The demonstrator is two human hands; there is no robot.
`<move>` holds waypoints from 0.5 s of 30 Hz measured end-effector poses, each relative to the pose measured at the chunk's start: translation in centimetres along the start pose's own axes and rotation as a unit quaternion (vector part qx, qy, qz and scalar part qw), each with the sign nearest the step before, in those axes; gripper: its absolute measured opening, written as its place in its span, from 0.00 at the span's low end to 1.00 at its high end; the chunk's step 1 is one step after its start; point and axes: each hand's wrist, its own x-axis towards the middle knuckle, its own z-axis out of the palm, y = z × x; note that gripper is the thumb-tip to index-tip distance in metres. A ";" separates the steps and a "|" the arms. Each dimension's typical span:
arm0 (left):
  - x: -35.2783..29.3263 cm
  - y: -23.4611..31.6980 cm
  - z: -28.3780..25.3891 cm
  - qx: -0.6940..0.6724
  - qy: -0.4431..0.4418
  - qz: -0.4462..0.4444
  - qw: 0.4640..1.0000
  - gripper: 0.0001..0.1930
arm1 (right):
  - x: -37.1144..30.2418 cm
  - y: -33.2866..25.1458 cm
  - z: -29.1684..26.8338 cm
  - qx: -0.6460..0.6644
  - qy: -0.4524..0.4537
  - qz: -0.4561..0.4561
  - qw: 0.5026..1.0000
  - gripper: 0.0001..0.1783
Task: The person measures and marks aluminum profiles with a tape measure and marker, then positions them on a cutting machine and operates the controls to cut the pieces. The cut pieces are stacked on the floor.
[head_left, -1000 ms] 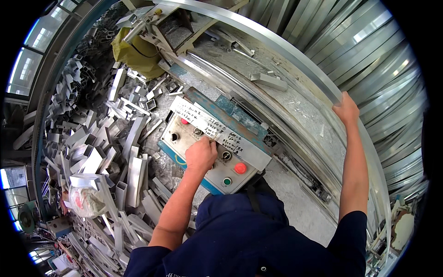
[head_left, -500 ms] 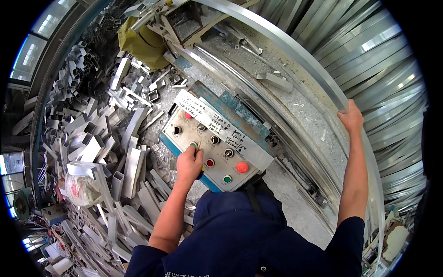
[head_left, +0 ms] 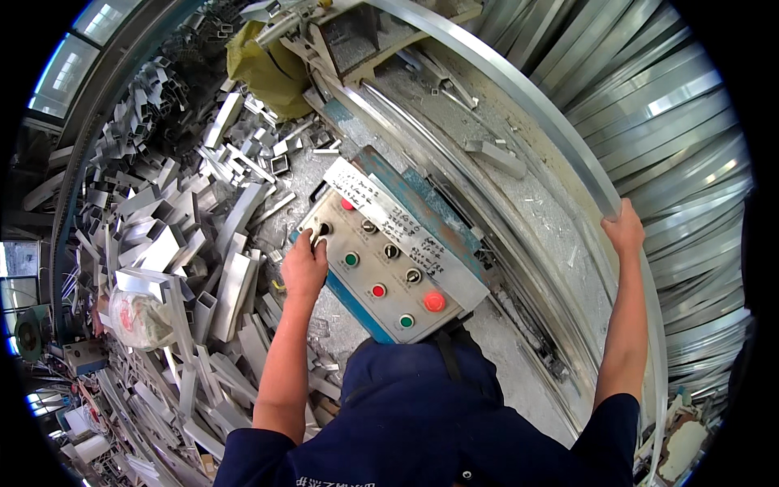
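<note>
From the green button to the black knob, the left hand has been moved; whether the knob is pinched cannot be told. Right of the control box, the metal bar is grasped by the right hand; likely stiff, light and slippery, best held by both edges

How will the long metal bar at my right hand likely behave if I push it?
The bar is probably stiff: it looks metal, its curve likely lens distortion. Its smooth, shiny face could slip under your right hand. Being so long, it may swing if pushed at one end.
</note>
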 end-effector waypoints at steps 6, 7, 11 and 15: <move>3.6 -2.2 0.6 0.076 -0.073 0.131 0.986 0.09 | -0.2 -0.4 -0.1 0.035 0.034 -0.007 0.999 0.22; 4.0 -1.7 0.4 0.083 -0.083 0.121 0.986 0.09 | -0.2 -0.2 0.0 0.036 0.032 -0.004 0.999 0.22; 4.4 -0.2 -0.8 0.090 -0.112 0.131 0.981 0.07 | 0.0 0.0 0.0 0.034 0.019 0.002 0.999 0.25; 5.1 -0.6 -1.0 0.143 -0.126 0.210 0.959 0.04 | 0.1 0.1 0.1 0.032 0.025 -0.002 0.999 0.25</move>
